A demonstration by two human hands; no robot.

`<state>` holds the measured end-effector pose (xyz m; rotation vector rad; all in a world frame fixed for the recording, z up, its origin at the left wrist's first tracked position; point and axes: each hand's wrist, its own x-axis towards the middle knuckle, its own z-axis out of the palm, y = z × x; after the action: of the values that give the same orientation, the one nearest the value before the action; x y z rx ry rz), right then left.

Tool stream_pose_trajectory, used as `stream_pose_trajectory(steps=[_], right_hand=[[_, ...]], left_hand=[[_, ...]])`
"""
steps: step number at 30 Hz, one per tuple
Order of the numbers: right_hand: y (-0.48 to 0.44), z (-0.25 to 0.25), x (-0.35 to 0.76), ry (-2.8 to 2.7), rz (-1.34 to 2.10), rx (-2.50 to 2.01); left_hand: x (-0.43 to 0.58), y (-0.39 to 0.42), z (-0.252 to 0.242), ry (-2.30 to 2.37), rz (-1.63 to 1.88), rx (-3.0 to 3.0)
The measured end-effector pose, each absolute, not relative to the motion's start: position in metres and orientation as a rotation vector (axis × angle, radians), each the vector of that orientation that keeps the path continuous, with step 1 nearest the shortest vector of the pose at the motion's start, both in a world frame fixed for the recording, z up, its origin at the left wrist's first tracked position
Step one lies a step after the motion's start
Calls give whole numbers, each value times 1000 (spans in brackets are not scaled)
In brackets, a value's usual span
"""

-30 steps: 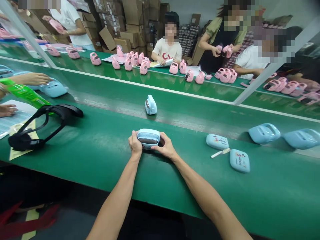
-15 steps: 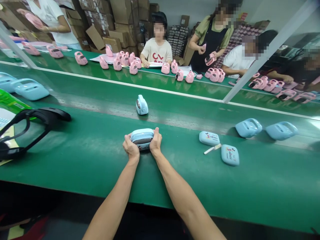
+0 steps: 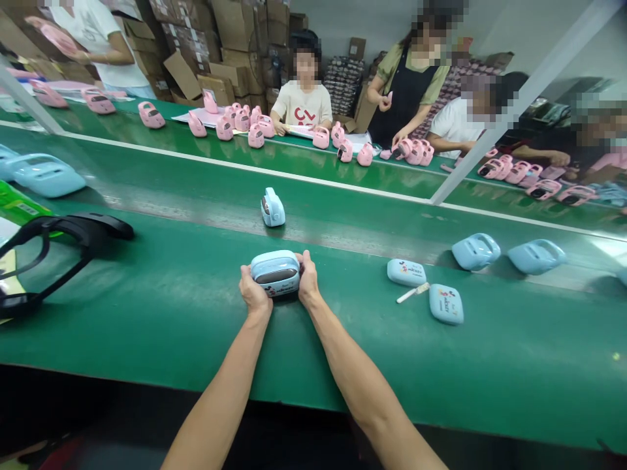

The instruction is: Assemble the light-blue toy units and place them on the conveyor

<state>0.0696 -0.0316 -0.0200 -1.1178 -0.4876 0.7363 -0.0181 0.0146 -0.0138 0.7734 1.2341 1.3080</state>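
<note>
A light-blue plastic device (image 3: 277,269) with a rounded top, a dark oval panel and a Mickey print on its front sits between my hands over the green bench. Its left end is gripped by my left hand (image 3: 255,291), fingers wrapped behind it and partly hidden. My right hand (image 3: 308,277) holds the other end, thumb side up. Just beyond stands a similar blue device (image 3: 273,207) with a handle, seen from its side. To the right lie two blue printed covers, one farther (image 3: 406,271) and one nearer (image 3: 446,304), with a white pen-like stick (image 3: 412,293) between them.
More blue housings (image 3: 475,251) rest on the right and at the far left (image 3: 48,175). A black strap frame (image 3: 73,251) lies left by a green packet (image 3: 22,209). Across a white rail (image 3: 245,171), several people sit or stand behind pink devices (image 3: 256,136). A slanted post rises right.
The held device has tipped so that more of its printed front shows. Across the line, the apron-wearing person has lowered a pink device to the bench. The view has shifted slightly.
</note>
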Motion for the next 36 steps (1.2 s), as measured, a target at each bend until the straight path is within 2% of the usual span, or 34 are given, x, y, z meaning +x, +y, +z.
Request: stream_pose_trajectory(steps=[6,10,25,28,32,36], right_hand=[[-60,1,67,-774,715,-991],[-65,4,68,-796,744,-990],[-67,10,69,-845,725,-1031],[-65,8,78,-884,708,-1082],[-55,7,88,-477,799,-1038],[-57,5,87,-238,1074,-891]], left_hand=[[-20,14,0,980,1022,181],[-21,10,7,924,960,90],[-23,13,0,979,929,261],[-24,10,8,863,881,311],[-24,0,15,504,873,529],[-23,-8,14,442,979,693]])
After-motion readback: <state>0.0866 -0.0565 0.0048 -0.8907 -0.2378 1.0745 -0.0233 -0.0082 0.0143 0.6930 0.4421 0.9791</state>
